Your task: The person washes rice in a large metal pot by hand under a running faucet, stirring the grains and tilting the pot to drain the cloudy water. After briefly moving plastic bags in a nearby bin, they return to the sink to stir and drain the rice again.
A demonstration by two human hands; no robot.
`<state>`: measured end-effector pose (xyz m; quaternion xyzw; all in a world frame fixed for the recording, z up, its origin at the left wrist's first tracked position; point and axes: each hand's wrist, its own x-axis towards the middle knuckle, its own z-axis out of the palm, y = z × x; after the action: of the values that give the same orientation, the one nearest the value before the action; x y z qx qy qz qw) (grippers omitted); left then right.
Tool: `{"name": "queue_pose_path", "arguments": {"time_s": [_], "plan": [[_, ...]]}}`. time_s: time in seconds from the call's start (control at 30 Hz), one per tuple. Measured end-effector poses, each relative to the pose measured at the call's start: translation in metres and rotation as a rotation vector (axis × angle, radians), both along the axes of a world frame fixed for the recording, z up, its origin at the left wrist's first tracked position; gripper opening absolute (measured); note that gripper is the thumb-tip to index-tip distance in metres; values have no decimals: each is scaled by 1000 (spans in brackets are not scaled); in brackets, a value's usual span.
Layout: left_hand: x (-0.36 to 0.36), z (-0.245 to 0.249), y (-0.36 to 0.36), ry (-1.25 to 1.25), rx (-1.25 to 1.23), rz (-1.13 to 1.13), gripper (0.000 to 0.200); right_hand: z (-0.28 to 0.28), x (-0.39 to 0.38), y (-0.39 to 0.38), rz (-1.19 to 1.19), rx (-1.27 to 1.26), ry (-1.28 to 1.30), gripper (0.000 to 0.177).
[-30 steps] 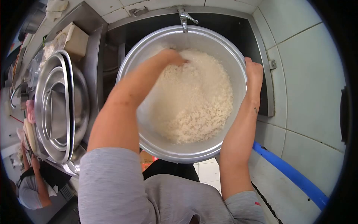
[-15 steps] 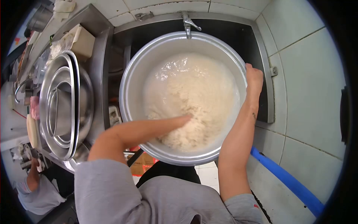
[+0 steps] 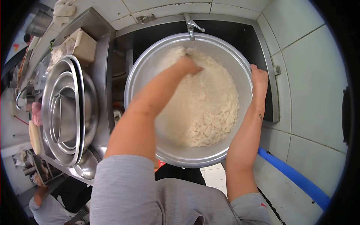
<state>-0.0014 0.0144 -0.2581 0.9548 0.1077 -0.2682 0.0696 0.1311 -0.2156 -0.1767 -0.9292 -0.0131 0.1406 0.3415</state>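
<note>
Head view: we judge this as stirring, left hand (image 3: 189, 66) in wet white rice (image 3: 213, 122) inside a round silver metal basin (image 3: 150, 70), finger spread unclear, right hand (image 3: 259, 79) gripping its rim (image 3: 192, 162), which another stroke needs steady.

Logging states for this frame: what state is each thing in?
Pot: uncovered, holding rice
Rice: loose, wet-looking
Left hand: in the rice, fingers partly hidden
Right hand: gripping the pot's rim
Faucet: no stream visible
Metal bowls: nested
Blue hose: partly hidden
</note>
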Motion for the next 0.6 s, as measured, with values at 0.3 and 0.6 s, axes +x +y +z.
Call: {"name": "queue_pose_path", "arguments": {"time_s": [0.3,0.6], "plan": [[-155,-6,-13,198,-570,299,54,1,-4,2,-1,-12,-37,46],[-83,30,-181,-26,-610,-365,32,20,-19,9,-69,-86,-100,45]]}}
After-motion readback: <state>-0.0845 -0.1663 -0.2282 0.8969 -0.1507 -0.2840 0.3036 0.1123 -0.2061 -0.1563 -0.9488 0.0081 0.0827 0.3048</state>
